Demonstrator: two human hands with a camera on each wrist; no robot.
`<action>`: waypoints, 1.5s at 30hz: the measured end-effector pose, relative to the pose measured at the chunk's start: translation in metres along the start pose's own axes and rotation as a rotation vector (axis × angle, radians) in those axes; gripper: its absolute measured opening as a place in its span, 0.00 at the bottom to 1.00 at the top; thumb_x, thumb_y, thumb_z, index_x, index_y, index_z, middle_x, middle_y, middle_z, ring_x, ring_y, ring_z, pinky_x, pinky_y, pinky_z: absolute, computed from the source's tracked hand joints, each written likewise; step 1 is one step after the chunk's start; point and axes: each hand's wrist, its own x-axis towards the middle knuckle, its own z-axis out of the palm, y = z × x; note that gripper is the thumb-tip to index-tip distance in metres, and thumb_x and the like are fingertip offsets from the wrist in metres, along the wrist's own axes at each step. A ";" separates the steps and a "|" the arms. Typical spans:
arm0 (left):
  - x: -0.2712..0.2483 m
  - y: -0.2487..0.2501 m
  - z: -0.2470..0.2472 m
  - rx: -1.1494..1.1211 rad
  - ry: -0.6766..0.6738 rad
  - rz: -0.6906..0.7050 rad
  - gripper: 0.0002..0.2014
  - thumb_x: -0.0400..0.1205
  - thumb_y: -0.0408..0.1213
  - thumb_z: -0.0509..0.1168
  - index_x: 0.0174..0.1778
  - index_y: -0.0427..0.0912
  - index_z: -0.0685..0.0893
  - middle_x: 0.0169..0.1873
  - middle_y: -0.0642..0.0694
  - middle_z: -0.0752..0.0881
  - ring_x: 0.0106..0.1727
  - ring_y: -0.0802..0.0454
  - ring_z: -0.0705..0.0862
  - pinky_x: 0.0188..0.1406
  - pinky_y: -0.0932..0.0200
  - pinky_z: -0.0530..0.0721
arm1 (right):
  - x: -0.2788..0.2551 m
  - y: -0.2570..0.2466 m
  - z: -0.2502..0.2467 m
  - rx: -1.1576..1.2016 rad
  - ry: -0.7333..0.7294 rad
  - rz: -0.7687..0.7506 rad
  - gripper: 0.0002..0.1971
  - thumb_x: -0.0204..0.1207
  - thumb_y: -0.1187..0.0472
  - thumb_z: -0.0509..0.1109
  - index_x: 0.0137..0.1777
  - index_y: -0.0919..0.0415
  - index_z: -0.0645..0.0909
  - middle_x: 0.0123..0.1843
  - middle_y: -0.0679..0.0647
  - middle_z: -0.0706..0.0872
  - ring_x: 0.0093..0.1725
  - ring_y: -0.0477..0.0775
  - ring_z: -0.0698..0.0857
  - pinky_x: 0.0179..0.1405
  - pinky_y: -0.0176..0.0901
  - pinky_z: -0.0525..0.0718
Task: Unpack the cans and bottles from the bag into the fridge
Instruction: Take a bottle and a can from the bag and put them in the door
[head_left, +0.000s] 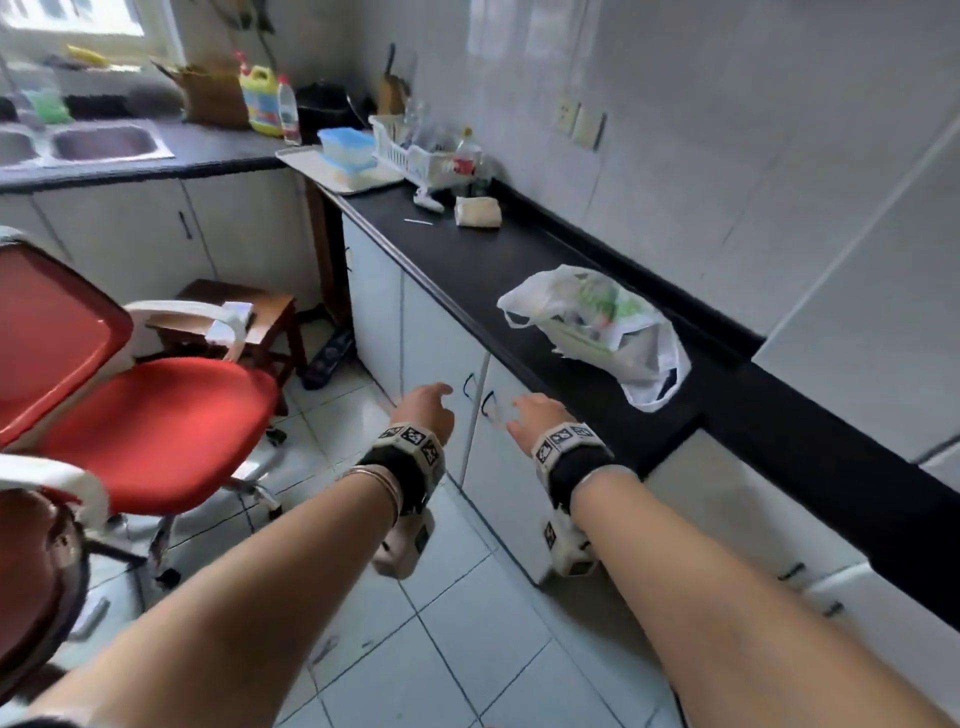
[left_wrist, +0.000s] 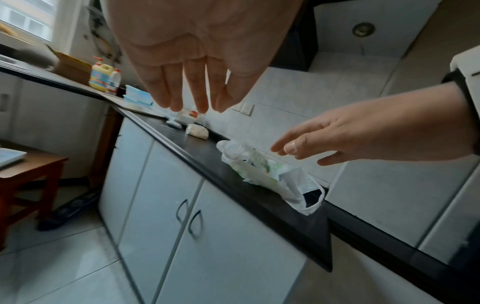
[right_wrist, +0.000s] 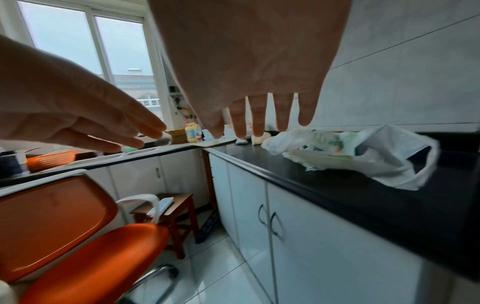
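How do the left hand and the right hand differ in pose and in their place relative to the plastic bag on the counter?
The right hand is nearer the plastic bag; the left hand is farther from it, over the floor by the cabinet doors. The left hand's fingers lie close together; the right hand's fingers are more spread. Both hands are open, hold nothing, and are apart from the bag.

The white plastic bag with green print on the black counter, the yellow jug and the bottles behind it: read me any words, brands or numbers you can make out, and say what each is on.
No text can be read.
White plastic bag with green print: print too blurred.
Yellow jug with blue label: label too small.
Clear bottle with red label: label blurred.
Wrist bands by the left hand and right hand: black-and-white square codes, no words.
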 end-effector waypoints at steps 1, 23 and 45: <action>0.017 0.012 0.006 0.003 -0.014 0.033 0.23 0.80 0.29 0.58 0.72 0.47 0.76 0.71 0.41 0.78 0.72 0.43 0.75 0.71 0.57 0.71 | 0.012 0.014 -0.006 0.014 0.008 0.028 0.21 0.83 0.54 0.56 0.74 0.59 0.71 0.75 0.60 0.73 0.72 0.64 0.73 0.70 0.52 0.73; 0.361 0.182 0.119 0.122 -0.163 0.266 0.27 0.78 0.31 0.62 0.75 0.47 0.70 0.77 0.47 0.68 0.76 0.48 0.70 0.75 0.57 0.67 | 0.300 0.212 -0.068 0.132 -0.002 0.319 0.26 0.83 0.52 0.56 0.80 0.55 0.63 0.75 0.59 0.72 0.73 0.62 0.73 0.71 0.53 0.74; 0.577 0.238 0.177 0.062 -0.342 0.326 0.14 0.78 0.27 0.61 0.55 0.45 0.84 0.52 0.43 0.87 0.45 0.45 0.81 0.44 0.62 0.74 | 0.424 0.263 -0.072 0.352 0.148 0.650 0.29 0.78 0.63 0.67 0.79 0.58 0.64 0.82 0.54 0.61 0.78 0.54 0.68 0.74 0.45 0.68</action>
